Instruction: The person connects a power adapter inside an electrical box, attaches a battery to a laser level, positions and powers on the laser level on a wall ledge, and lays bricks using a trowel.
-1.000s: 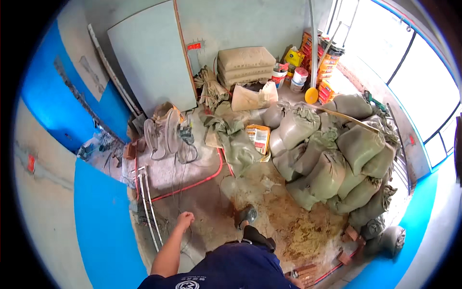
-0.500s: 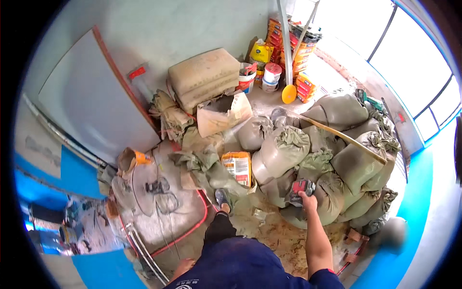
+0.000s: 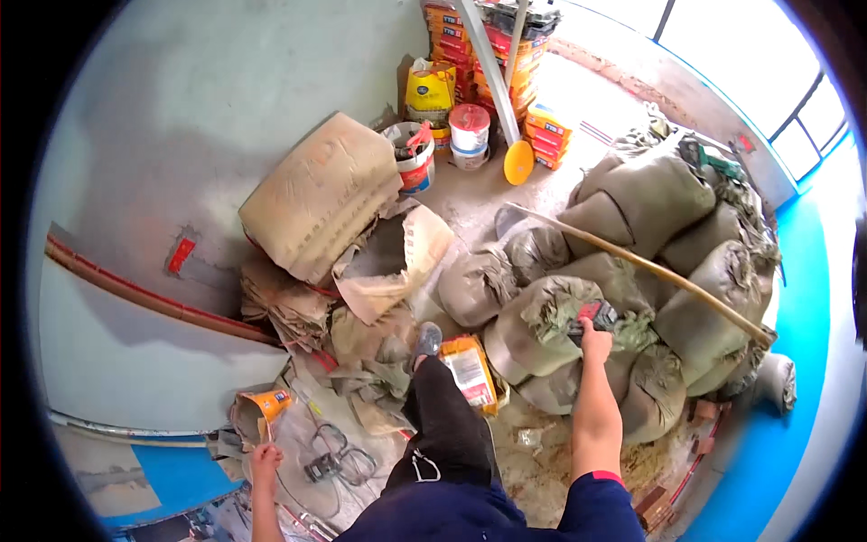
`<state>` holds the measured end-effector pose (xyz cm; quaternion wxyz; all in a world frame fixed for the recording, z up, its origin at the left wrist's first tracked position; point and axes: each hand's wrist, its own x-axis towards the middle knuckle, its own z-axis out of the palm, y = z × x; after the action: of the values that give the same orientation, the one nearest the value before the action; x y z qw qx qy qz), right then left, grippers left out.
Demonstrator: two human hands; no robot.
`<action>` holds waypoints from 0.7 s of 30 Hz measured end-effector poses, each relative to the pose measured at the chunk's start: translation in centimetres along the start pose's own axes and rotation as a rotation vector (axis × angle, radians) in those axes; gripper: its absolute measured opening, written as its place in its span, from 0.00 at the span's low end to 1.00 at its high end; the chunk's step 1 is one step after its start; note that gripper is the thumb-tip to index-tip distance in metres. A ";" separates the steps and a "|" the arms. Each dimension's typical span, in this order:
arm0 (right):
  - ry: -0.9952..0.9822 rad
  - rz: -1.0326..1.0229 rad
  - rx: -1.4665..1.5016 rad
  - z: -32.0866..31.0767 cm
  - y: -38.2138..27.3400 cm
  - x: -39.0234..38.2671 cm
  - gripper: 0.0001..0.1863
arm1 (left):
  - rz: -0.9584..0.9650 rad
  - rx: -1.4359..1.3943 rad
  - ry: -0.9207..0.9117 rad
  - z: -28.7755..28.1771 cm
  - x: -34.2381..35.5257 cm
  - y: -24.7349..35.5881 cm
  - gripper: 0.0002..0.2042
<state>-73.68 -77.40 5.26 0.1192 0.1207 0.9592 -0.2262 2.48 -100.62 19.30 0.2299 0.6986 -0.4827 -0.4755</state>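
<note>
sack-strewn floor, red-black device in right hand

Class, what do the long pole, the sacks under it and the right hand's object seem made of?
Pole: probably wood, matte, judging by its tan colour.
Sacks: likely woven plastic, faintly shiny, with crumpled, gathered necks.
Red-and-black object: perhaps hard plastic, from its blocky shape; finish unclear.

my right hand, low by my body a second ago, now reaches forward over the bulging grey-green sacks, gripping a red-and-black blocky device. my left hand has swung out near the open orange-and-brown bag; my dark grey shoe is farther forward.
</note>
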 end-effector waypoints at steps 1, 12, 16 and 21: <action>0.044 0.014 0.048 1.7 -1.5 -0.2 0.44 | -0.043 0.058 -0.032 -0.7 1.2 -0.1 0.07; 0.119 0.280 0.012 11.3 -3.8 1.1 0.43 | -0.266 0.700 -0.294 13.4 19.0 9.9 0.06; 0.168 0.315 -0.076 12.7 -3.7 1.8 0.49 | -0.113 0.703 -0.307 17.5 28.0 17.1 0.06; -0.250 0.443 0.117 9.9 -1.7 3.2 0.47 | 0.034 0.489 -0.489 26.4 35.2 28.6 0.08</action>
<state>-75.48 -82.84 -3.58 0.2763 0.3056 0.8725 -0.2629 -31.07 -140.69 14.37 -0.0591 0.5904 -0.6346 -0.4952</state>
